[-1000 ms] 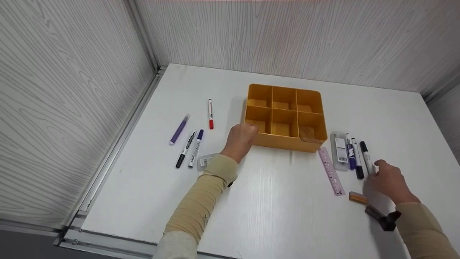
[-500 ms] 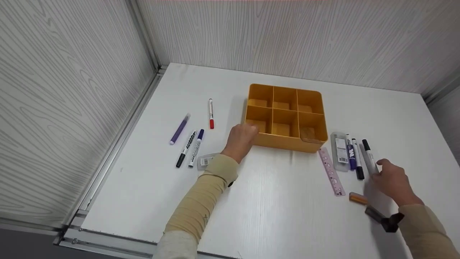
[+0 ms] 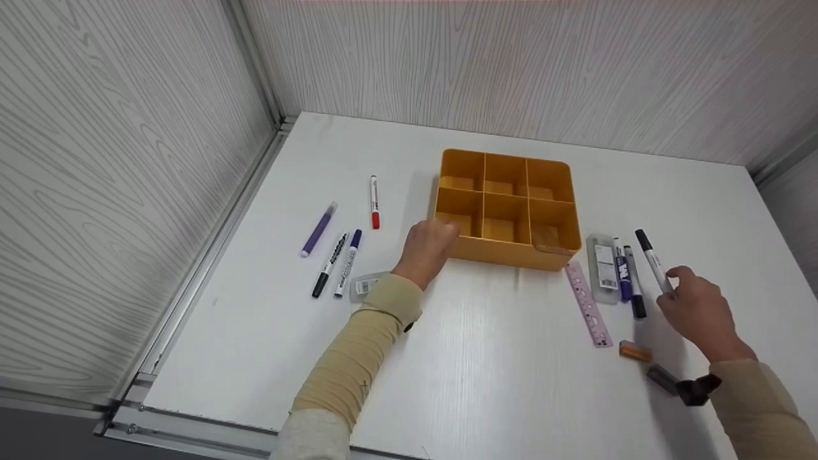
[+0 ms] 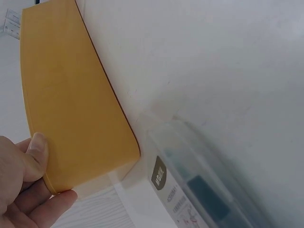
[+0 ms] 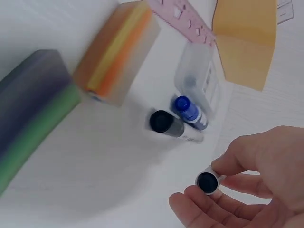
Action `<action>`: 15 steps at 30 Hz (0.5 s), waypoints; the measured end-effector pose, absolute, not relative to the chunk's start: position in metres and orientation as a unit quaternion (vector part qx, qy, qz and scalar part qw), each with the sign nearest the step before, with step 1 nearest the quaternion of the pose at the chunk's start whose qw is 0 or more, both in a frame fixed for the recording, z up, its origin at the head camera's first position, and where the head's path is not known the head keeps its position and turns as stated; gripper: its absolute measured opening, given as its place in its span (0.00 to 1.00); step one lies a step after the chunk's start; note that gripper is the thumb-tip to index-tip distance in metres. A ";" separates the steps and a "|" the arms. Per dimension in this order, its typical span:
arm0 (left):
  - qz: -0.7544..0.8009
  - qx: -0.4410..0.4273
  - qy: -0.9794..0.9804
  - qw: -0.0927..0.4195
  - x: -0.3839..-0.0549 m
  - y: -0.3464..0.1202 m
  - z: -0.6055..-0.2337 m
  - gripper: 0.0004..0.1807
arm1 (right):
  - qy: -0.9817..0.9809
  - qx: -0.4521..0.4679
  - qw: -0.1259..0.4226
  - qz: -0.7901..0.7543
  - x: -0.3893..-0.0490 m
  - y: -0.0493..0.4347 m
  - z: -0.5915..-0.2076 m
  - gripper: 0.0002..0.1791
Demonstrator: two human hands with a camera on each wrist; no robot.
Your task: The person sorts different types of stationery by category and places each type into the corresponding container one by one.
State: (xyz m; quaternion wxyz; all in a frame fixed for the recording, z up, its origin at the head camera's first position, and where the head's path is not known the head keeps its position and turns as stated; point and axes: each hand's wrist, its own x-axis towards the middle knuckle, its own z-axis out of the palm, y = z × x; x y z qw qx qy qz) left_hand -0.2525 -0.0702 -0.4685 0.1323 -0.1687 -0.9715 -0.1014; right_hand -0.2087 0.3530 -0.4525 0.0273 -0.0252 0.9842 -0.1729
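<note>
My left hand [image 3: 427, 251] grips the near left corner of a yellow box divided into several compartments [image 3: 505, 252]; in the left wrist view its thumb lies on the outer wall. Under that forearm lies a clear plastic case [image 4: 180, 185], partly hidden in the head view. My right hand [image 3: 700, 313] pinches the near end of a black-and-white marker [image 3: 652, 257], whose black cap points away. Left of this hand lie a black-capped marker [image 3: 635, 284], a purple marker [image 3: 623, 278] and another clear case [image 3: 602, 268].
A pink ruler [image 3: 589, 306] reaches from the box's near right corner. An orange-striped block [image 3: 635, 351] and a dark block with a green side [image 5: 40, 104] lie near the right wrist. Several markers, including a purple one [image 3: 319, 230] and a red-capped one [image 3: 374, 203], lie left.
My right hand has lifted the black-and-white marker and moved it slightly away from me, its capped end swinging up. The left hand stays at the box corner.
</note>
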 end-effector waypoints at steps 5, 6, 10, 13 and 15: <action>-0.105 -0.169 -0.972 0.126 -0.252 -0.070 -0.468 0.07 | 0.983 -0.041 -0.008 -0.180 -0.209 0.342 -0.442 0.25; -0.107 -0.169 -0.972 0.126 -0.252 -0.070 -0.468 0.07 | 0.983 -0.042 -0.011 -0.180 -0.209 0.339 -0.440 0.25; -0.115 -0.168 -0.972 0.121 -0.252 -0.071 -0.468 0.07 | 0.981 -0.053 -0.026 -0.183 -0.209 0.328 -0.430 0.25; -0.120 -0.167 -0.971 0.122 -0.253 -0.071 -0.469 0.07 | 0.978 -0.074 -0.054 -0.185 -0.208 0.320 -0.423 0.24; -0.120 -0.166 -0.970 0.127 -0.253 -0.071 -0.469 0.07 | 0.975 -0.094 -0.081 -0.186 -0.208 0.315 -0.420 0.23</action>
